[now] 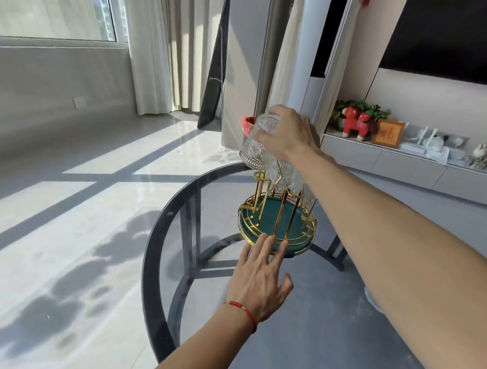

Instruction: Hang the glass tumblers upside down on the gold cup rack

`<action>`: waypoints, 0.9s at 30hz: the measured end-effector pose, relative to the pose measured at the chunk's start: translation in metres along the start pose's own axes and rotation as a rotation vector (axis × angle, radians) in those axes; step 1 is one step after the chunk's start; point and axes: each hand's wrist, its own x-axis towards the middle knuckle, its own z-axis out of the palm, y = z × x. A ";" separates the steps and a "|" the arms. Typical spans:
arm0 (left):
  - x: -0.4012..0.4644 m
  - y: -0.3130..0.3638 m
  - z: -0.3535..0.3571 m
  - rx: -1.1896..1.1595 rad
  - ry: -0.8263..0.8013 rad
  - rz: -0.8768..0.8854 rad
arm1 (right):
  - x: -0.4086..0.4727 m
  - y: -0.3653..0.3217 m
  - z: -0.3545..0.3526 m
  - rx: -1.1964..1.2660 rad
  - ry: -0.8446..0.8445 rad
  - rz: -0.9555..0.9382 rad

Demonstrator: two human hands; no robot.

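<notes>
The gold cup rack [277,221], with a round green tray base and upright gold prongs, stands on a round glass table [163,225]. My right hand [288,133] grips an embossed glass tumbler [259,146] upside down, tilted, just above a gold prong at the rack's far left. Other clear tumblers [286,177] hang upside down on the rack behind it, partly hidden by my right forearm. My left hand [261,276] lies flat with fingers spread, fingertips touching the tray's near rim.
The table has a dark rim and dark legs seen through the glass. A red cup [248,123] shows behind the held tumbler. A low white cabinet [403,162] with a red figurine, a frame and ornaments runs along the right wall.
</notes>
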 end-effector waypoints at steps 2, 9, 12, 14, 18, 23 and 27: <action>0.000 0.001 -0.001 0.008 0.016 0.003 | 0.001 0.001 0.005 -0.058 -0.029 0.009; 0.000 0.001 -0.001 0.025 -0.016 -0.018 | -0.001 0.001 0.015 -0.286 -0.257 -0.009; 0.000 0.001 -0.002 0.026 -0.018 -0.021 | -0.003 0.000 0.017 -0.396 -0.304 -0.019; 0.000 0.001 -0.003 0.020 -0.021 -0.021 | -0.004 -0.001 0.018 -0.465 -0.313 -0.024; 0.000 0.000 -0.004 0.014 -0.021 -0.024 | -0.001 -0.003 0.016 -0.502 -0.381 -0.027; 0.001 -0.001 -0.003 0.019 -0.027 -0.022 | -0.009 0.013 0.015 -0.577 -0.366 -0.127; 0.001 -0.001 -0.005 0.026 -0.023 -0.031 | -0.040 0.042 0.010 -0.563 -0.264 -0.296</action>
